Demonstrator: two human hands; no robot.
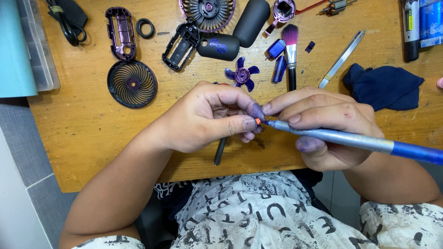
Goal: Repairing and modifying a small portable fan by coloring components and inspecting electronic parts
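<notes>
My left hand (210, 117) is closed around a small part that the fingers hide; a thin dark rod (220, 151) sticks down out of the fist. My right hand (330, 122) grips a long blue and silver pen-like tool (360, 140). Its small orange tip (257, 121) touches the pinched fingertips of the left hand. Both hands hover over the front edge of a wooden table (87, 133). A small purple fan propeller (242, 75) lies just behind the left hand.
Fan parts lie at the back: round black grille (132, 84), purple housing frame (120, 33), black ring (145, 28), black casing pieces (218, 47), another grille (207, 13). A makeup brush (291, 51), tweezers (341, 59), dark blue cloth (383, 85) and black cable (67, 20) lie around.
</notes>
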